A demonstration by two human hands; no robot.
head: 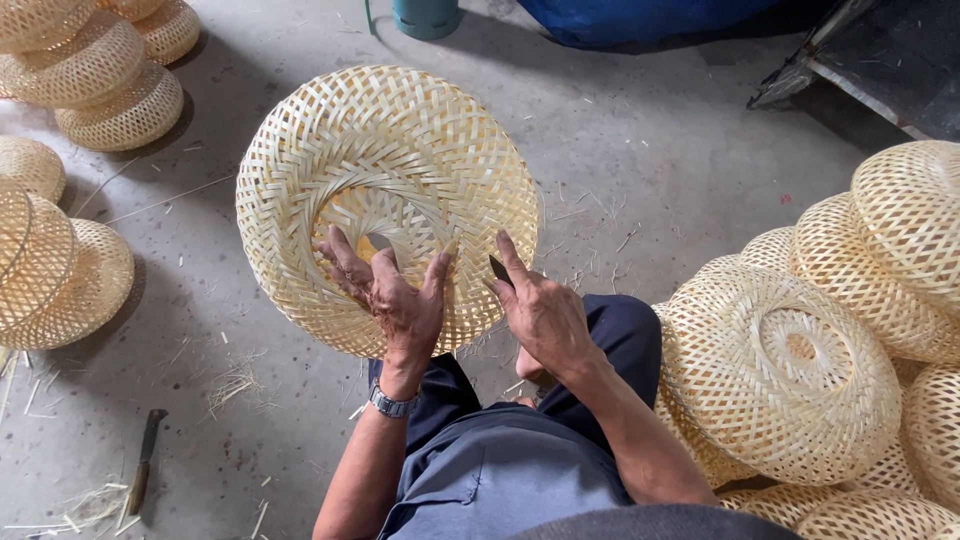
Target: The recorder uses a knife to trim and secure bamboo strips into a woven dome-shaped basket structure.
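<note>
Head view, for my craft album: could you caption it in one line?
Left hand steadies a round woven bamboo basket while right hand holds a dark blade.

A round woven bamboo shade (385, 190) stands on edge in front of the person's knees, above the concrete floor (650, 150). The left hand (395, 300) lies spread on its lower face; the right hand (540, 310) is just to the right, at the rim, with a small dark blade (498, 268) between fingers and weave. A wristwatch (392, 403) sits on the left wrist. To the right, a heap of like shades (800, 370) rests against the leg. To the left, more shades (55, 270) lie stacked, with another stack (100, 70) behind them. A knife (145, 460) lies on the floor at lower left, among bamboo offcuts (235, 380). A cylindrical container (425, 15) stands beyond the held shade.
</note>
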